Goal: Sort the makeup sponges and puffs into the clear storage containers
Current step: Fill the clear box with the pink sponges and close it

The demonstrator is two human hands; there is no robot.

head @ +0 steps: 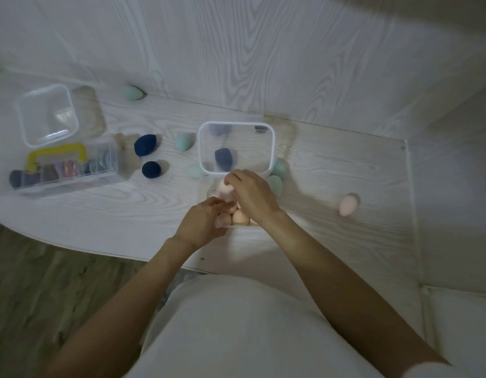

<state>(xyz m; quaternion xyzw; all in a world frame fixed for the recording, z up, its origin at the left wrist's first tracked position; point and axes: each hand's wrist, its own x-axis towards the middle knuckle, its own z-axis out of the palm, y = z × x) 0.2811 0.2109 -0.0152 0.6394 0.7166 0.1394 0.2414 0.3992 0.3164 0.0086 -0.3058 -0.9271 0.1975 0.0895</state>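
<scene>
A low clear container [213,192] near the table's front edge holds several pink and peach sponges [240,217]. My right hand [251,195] is over it, fingers curled round a pale pink sponge [226,188]. My left hand [202,222] rests at the container's left side, fingertips touching a pink sponge [224,219]. Just behind stands a taller clear container [236,148] with a navy sponge [223,159] inside. Two navy sponges [145,145] [151,169] and mint sponges [184,141] [276,184] lie loose on the table. One pink sponge [347,204] lies far right.
At the left stands an empty clear square container [48,115] and a clear case with a yellow handle [64,166] filled with puffs and sponges. Another mint sponge [132,92] lies by the back wall. The white table [345,165] ends at walls behind and right.
</scene>
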